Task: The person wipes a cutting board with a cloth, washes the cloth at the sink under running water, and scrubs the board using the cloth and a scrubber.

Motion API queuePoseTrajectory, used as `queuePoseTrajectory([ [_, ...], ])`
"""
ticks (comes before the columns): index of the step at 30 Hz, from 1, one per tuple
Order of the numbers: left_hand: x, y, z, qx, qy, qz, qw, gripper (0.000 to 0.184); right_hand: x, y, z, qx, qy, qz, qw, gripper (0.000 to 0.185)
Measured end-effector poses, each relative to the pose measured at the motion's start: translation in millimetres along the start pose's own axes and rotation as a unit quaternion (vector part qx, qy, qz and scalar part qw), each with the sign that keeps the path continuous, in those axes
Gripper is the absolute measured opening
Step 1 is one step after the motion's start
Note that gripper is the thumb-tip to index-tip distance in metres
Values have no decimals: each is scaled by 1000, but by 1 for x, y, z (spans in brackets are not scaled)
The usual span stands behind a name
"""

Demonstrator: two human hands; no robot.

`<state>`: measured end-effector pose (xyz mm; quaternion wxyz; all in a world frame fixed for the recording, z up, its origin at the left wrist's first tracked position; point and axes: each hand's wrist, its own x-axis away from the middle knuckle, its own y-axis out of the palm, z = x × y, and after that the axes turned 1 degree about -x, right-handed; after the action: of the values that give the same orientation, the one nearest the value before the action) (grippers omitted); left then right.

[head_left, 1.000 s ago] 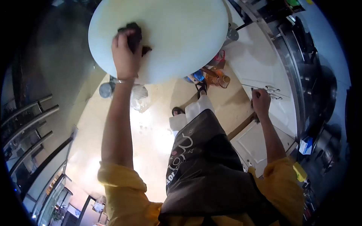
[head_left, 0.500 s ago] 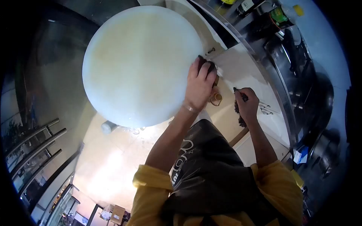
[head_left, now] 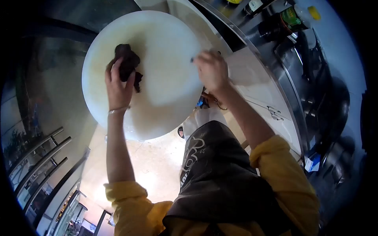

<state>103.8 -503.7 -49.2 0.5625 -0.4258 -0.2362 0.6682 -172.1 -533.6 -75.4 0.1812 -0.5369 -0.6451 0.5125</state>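
Hands are out over the round white table point(head_left: 169, 70) in my feed. I have the left hand point(head_left: 118, 89) half closed, its bent fingers and thumb gripping a dark, bunched cloth point(head_left: 128, 63) that lies on the tabletop, a little left of the middle. A loose end pokes out beside the thumb. The right hand point(head_left: 212, 70) is loosely curled at the right rim; a tiny dark speck shows by its fingertips, and I cannot tell whether it holds anything or touches the edge. I judge the step in hand to be wiping with the cloth; the next move, as I read it, calls for a firm hold and even pressure. Farther out I see the dark apron point(head_left: 224, 183), a white cabinet point(head_left: 248, 72) and a steel worktop point(head_left: 256, 38) carrying a yellow-capped bottle point(head_left: 290, 19).
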Motion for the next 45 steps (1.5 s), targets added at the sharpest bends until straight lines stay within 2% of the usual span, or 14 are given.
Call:
queuePoseTrajectory([
  [2,37,-18,-16,-61,-17,-26,998,60,50,-4,-22,-56,-21,87,994,9],
  [4,73,-19,-31,-281,-58,-133,949,65,76,-14,-38,-58,-22,-39,997,10],
  [8,82,-17,-38,-282,-20,-117,952,66,6,3,4,27,24,78,996,6],
  [12,80,-17,-32,-298,-47,-121,946,66,61,3,-36,80,57,10,995,5],
  [15,79,-16,-26,-304,-62,-127,942,65,69,0,-35,-28,-19,77,996,5],
  [17,77,-16,-27,-306,-60,-124,942,64,32,9,-5,121,-17,121,985,6],
  [26,77,-14,-25,-329,-75,-124,933,66,63,1,-29,93,-26,46,994,3],
  [28,78,-14,-25,-320,-70,-117,937,66,20,14,11,83,-73,153,982,3],
  [31,78,-17,-22,-320,-75,-128,936,65,29,25,7,107,-53,171,978,3],
  [32,75,-17,-21,-327,-91,-140,930,65,57,35,-4,80,40,117,989,3],
  [36,77,-17,-21,-323,-89,-141,932,65,66,-2,-36,73,-54,22,996,4],
  [39,77,-16,-23,-330,-81,-124,932,65,14,13,7,86,-57,120,987,5],
  [44,76,-15,-22,-303,-90,-121,941,64,72,5,-31,95,23,22,995,6],
  [45,75,-16,-20,-300,-95,-123,941,64,83,-6,-44,-25,-3,20,999,6],
])
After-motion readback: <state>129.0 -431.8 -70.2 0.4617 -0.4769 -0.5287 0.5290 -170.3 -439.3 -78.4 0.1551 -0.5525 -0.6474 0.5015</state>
